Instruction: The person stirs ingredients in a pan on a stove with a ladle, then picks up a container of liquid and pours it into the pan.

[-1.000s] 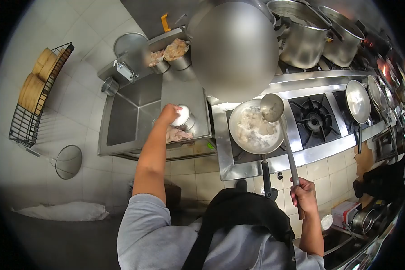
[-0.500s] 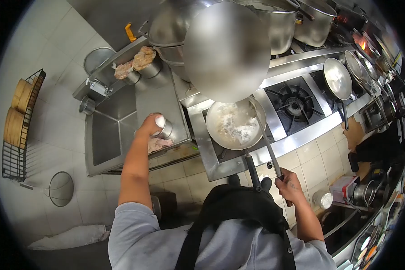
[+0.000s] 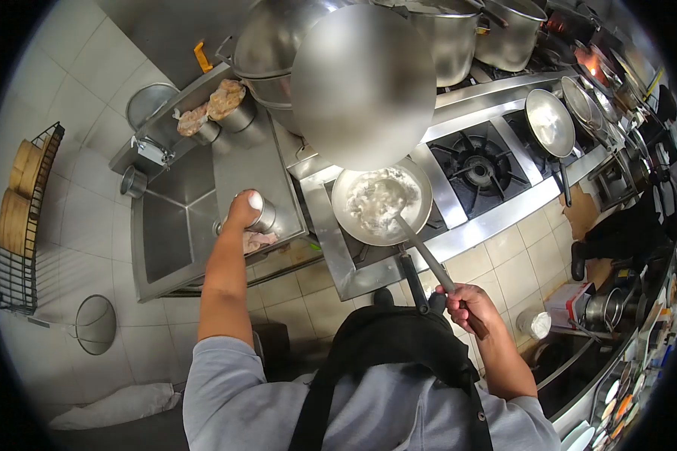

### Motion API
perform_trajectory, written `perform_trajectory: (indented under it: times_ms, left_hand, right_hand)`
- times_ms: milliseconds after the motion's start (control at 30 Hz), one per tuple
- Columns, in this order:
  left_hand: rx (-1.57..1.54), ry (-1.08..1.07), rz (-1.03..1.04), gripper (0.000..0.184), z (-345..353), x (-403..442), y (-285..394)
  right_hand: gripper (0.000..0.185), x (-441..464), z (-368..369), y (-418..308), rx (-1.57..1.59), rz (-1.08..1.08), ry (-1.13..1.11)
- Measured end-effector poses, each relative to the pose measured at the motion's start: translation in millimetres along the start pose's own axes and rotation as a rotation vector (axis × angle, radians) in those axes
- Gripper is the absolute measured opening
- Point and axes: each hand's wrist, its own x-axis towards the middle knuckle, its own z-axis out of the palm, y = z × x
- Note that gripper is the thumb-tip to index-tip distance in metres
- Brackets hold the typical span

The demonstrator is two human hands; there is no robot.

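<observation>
My right hand is closed around the handle of a long ladle. The ladle's bowl is down in the whitish, bubbling contents of a frying pan on the stove, and its outline is hard to make out. The pan's black handle points toward me. On the steel counter, my left hand is at a metal container with something white at its top; its fingers are partly hidden. A pinkish cloth or piece of meat lies beside the container.
A steel sink adjoins the counter. Two filled metal containers stand behind. Large pots occupy the rear burners. Right of the pan are a burner and another frying pan. Part of a person in dark clothing shows at right.
The ladle has gone from above the pan's right side down into its contents. My right hand has shifted slightly left. The whole view has swung, moving the scene left; my left hand stays at the container.
</observation>
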Motion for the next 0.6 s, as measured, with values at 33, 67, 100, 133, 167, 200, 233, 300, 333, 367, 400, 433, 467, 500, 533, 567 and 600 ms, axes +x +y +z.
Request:
perform_trajectory:
  times_ms: [33,67,100,133,167,200,233,300,333,367,400,433,467,500,533,567,600]
  left_hand:
    - [-0.024,0.015,-0.010,0.049,2.8,2.3,-4.8]
    - [-0.048,0.031,-0.021,0.045,8.4,6.3,-12.8]
    - [-0.073,0.048,-0.034,0.041,9.3,7.2,-14.2]
    - [-0.088,0.039,-0.084,0.038,9.7,8.4,-16.0]
    - [-0.103,0.030,-0.135,0.035,10.1,11.0,-17.5]
    - [-0.118,0.021,-0.187,0.032,8.6,11.8,-16.6]
    - [-0.111,0.030,-0.204,0.031,6.7,12.2,-16.0]
    - [-0.096,0.048,-0.240,0.029,3.1,13.4,-14.5]
    - [-0.112,0.049,-0.224,0.029,2.6,15.3,-16.0]
    - [-0.126,0.055,-0.214,0.030,1.2,17.5,-18.4]
    - [-0.137,0.062,-0.206,0.030,-2.5,18.1,-22.7]
    - [-0.162,0.019,-0.226,0.031,-9.1,17.2,-22.4]
    - [-0.188,-0.026,-0.244,0.031,-14.7,17.2,-20.3]
    - [-0.215,-0.073,-0.257,0.032,-19.3,15.8,-20.4]
    - [-0.189,-0.116,-0.220,0.036,-24.0,12.3,-20.8]
    - [-0.164,-0.162,-0.180,0.039,-27.5,9.2,-19.8]
    - [-0.140,-0.212,-0.135,0.043,-28.9,7.1,-18.5]
  right_hand:
    - [0.030,-5.8,7.6,-1.6,-0.078,-0.033,0.026]
    - [0.029,-10.4,13.4,-3.3,-0.159,-0.067,0.052]
    - [0.029,-13.6,16.8,-4.3,-0.195,-0.086,0.079]
    - [0.028,-16.1,20.0,-5.0,-0.231,-0.104,0.105]
    - [0.028,-16.8,21.8,-6.1,-0.269,-0.123,0.130]
    - [0.028,-16.0,21.3,-6.4,-0.303,-0.146,0.138]
    - [0.028,-14.5,19.4,-6.3,-0.337,-0.170,0.144]
    - [0.027,-13.7,17.4,-6.9,-0.394,-0.220,0.166]
    - [0.027,-14.5,17.5,-7.8,-0.419,-0.243,0.177]
    - [0.026,-14.0,17.4,-9.2,-0.447,-0.265,0.183]
    - [0.028,-13.1,14.0,-10.1,-0.477,-0.277,0.181]
    - [0.028,-13.6,16.0,-12.6,-0.508,-0.285,0.184]
    - [0.029,-16.7,19.3,-16.0,-0.537,-0.294,0.189]
    - [0.029,-17.6,19.9,-18.2,-0.563,-0.306,0.199]
    - [0.030,-16.3,16.5,-19.4,-0.576,-0.301,0.195]
    - [0.029,-14.9,16.4,-21.4,-0.582,-0.304,0.190]
    - [0.028,-15.1,16.0,-22.7,-0.586,-0.308,0.191]
